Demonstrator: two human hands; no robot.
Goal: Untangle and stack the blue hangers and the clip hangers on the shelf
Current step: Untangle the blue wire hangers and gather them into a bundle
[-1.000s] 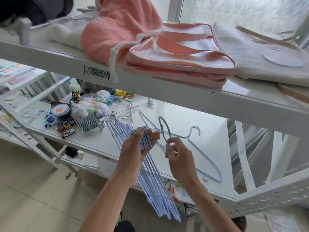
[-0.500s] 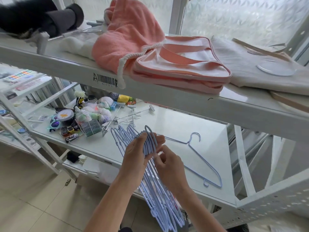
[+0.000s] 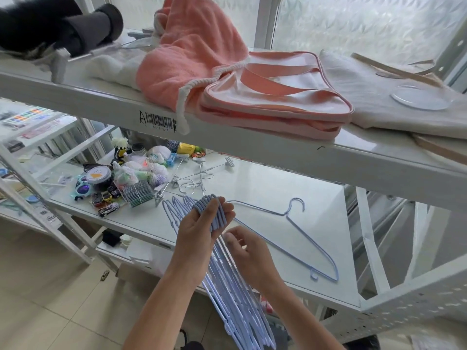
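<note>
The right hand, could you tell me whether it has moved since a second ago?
Yes. The right hand has drawn away from the lone blue hanger lying on the shelf, in toward the bundle of blue hangers.

Storeroom: barcoded white shelving [image 3: 227, 137]

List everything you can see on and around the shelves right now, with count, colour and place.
bundle of blue hangers: several, light blue, held in front of the middle shelf, lower ends hanging down
single blue hanger: one, light blue, flat on the middle shelf, right of the bundle
clip hangers: a few, metal, tangled behind the bundle
toy cars: several, mixed colours, shelf's left front
sunglasses: one, teal frame, left end
pink towel: one, top shelf
pink-trimmed bag: one, top shelf, beside the towel
left hand: grip round the bundle's hooks
right hand: fingers loosely curled beside the bundle, holding nothing visible
</note>
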